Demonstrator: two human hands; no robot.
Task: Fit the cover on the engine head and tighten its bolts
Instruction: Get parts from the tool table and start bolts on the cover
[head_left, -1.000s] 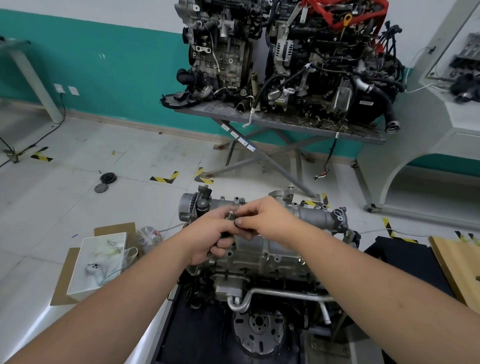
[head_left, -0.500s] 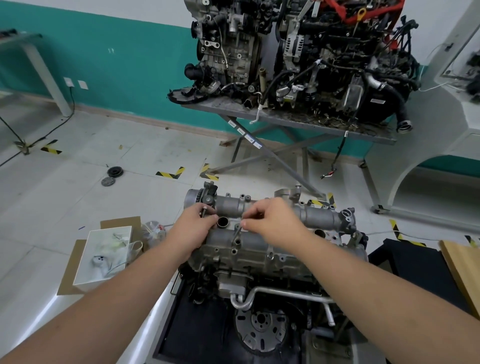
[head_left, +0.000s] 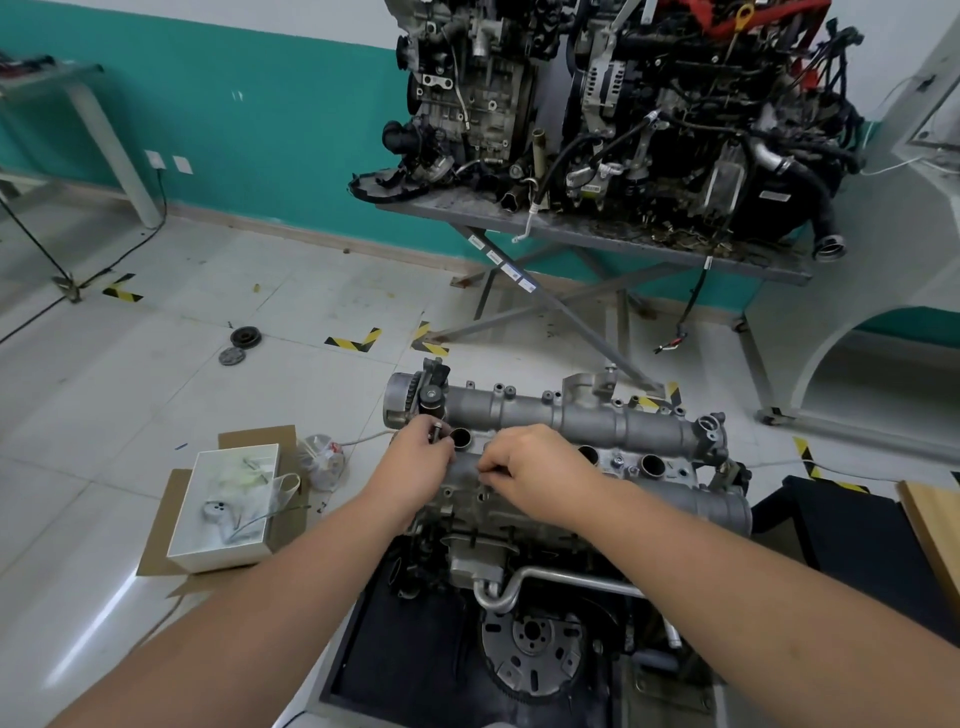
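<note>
Cover: the grey metal cover (head_left: 571, 421) sits on top of the engine head (head_left: 519, 514), in the middle of the view, just in front of the person.
What changed: a second ago both hands were up in the air, close together, sorting small bolts. Now they are apart and down on the cover.
Left hand: the left hand (head_left: 415, 467) is at the cover's left end, next to a round hole (head_left: 461, 438). Its fingers curl round a small bolt (head_left: 435, 432) that sticks up between them.
Right hand: the right hand (head_left: 535, 467) is near the middle of the cover. Its fingertips are pressed together, pinching something small down at the metal. It is likely a bolt, but it is too small to be sure.
What it means: the cover looks to be in place, and the bolts are probably being put into their holes by hand. Tightening is not yet done.
Nearby: a white box (head_left: 228, 504) with small parts sits on the floor to the left.
</note>
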